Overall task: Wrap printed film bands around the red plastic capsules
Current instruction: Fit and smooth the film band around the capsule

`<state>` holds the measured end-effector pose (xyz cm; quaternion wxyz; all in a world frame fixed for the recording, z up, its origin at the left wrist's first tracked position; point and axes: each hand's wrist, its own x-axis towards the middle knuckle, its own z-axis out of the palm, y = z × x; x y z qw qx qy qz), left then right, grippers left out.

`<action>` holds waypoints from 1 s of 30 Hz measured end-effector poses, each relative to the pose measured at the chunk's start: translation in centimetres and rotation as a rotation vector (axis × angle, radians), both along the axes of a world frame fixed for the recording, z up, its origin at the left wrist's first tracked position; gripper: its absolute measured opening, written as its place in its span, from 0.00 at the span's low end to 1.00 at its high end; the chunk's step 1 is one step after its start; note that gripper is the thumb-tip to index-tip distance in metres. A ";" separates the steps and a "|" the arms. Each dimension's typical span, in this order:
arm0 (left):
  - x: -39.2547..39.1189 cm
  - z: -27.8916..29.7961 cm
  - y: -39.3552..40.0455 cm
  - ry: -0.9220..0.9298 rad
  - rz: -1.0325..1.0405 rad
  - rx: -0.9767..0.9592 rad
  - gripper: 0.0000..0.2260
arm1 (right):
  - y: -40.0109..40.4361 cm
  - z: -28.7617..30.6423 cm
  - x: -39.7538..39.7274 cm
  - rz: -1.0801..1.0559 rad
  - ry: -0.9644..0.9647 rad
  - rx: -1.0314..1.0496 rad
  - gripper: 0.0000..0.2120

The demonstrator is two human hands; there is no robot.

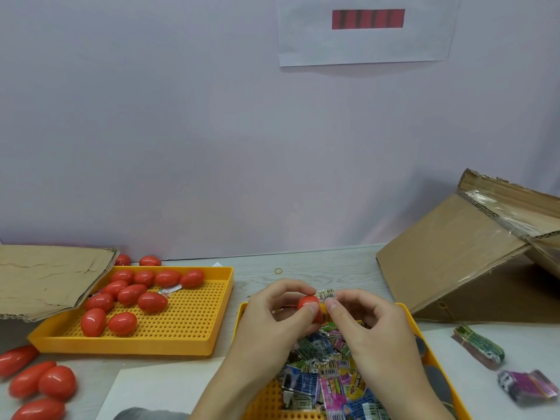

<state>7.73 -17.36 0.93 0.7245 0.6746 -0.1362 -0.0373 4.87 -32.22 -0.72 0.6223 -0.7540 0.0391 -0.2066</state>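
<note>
Red capsule pinched between left hand and right hand.

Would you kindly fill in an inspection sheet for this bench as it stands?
Surface: pale wood-grain table.
Job's things: red capsule held in both hands with a film band at its end; loose capsules in the left tray; printed bands heaped in the right tray.
Clutter: cardboard sheet, cardboard box, rubber band, two band bundles.
Grippers: left hand holds capsule; right hand pinches band.
Cables: nothing seen.
Surroundings: white wall, paper sheet.
</note>
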 end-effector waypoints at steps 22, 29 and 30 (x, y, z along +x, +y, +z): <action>0.1 -0.3 0.2 -0.011 -0.032 0.100 0.10 | 0.1 0.0 0.0 0.042 -0.019 0.078 0.05; 0.2 -0.4 0.2 -0.007 -0.015 0.099 0.10 | -0.1 0.2 0.0 0.045 -0.012 0.111 0.06; 0.2 -0.4 0.2 -0.015 -0.016 0.112 0.10 | -0.1 0.2 0.0 0.043 -0.010 0.103 0.06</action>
